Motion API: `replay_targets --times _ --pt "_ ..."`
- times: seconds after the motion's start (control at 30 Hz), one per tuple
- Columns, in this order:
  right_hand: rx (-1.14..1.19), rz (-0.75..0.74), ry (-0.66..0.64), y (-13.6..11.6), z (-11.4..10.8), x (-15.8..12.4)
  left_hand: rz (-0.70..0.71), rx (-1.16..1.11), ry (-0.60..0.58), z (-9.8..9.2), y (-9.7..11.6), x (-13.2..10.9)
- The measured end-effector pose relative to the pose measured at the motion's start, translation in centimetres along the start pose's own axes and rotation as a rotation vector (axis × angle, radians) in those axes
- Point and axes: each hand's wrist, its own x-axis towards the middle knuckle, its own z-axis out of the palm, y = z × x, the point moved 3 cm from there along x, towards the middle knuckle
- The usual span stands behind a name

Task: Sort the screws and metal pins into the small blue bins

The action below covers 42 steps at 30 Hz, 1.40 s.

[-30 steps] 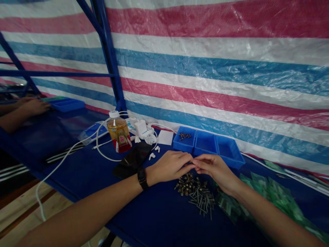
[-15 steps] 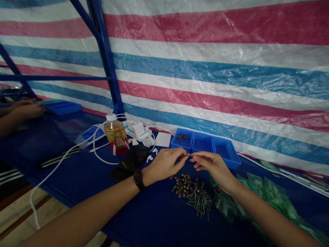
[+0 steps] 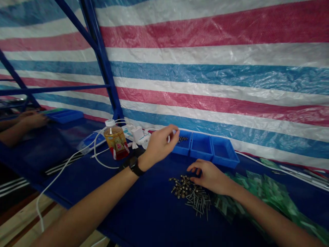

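My left hand [image 3: 160, 144], with a black watch on its wrist, is raised beside the left compartment of a blue three-part tray [image 3: 205, 148]. Its fingertips are pinched together on something too small to make out. That compartment holds a few small dark screws [image 3: 182, 139]. My right hand [image 3: 208, 175] rests low on the blue table, fingers curled down onto a loose pile of nails and screws [image 3: 191, 193]. What its fingertips hold, if anything, is hidden.
A bottle of amber liquid [image 3: 116, 140], white chargers and cables [image 3: 137, 134] and a dark phone lie left of the tray. Green plastic bags [image 3: 269, 200] spread on the right. Another person's hands [image 3: 31, 120] work at a blue tray far left. A striped tarp hangs behind.
My hands were joined above the pile. Now the left has lifted away to the tray's left compartment, and the right has dropped down onto the pile.
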Motion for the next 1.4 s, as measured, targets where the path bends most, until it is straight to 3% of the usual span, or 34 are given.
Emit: replay_targets --times 0.13,0.23,0.53,0.7,0.77,0.9,1.07,1.3,1.4 --pt "0.013 -0.001 -0.019 0.0 0.5 0.1 0.052 0.129 -0.315 4.2 -2.3 -4.9" --pt "0.035 0.008 0.018 0.1 0.4 0.1 0.088 0.186 -0.36 5.6 -3.0 -5.6" --pt "-0.013 0.059 0.055 -0.3 -1.0 0.3 0.205 0.018 -0.55 4.2 -0.3 -5.5" --pt "-0.055 -0.037 -0.105 -0.7 -0.8 -0.1 0.19 0.03 -0.639 4.5 -0.7 -5.5" --pt "-0.103 -0.045 -0.113 -0.6 -0.3 -0.2 0.195 0.05 -0.665 4.8 -1.0 -5.5" --pt "-0.133 -0.004 -0.03 -0.4 0.4 0.0 0.214 0.067 -0.674 5.1 -1.1 -5.6" --pt "0.005 0.035 0.048 -0.5 0.2 0.2 0.26 0.046 -0.63 4.5 -0.3 -5.5" --pt "0.645 0.195 0.195 -0.9 -0.5 0.4 0.306 -0.017 -0.465 4.4 0.2 -5.5" --pt "0.745 0.256 0.204 -1.1 -0.6 0.4 0.334 -0.006 -0.391 4.3 0.2 -5.6"
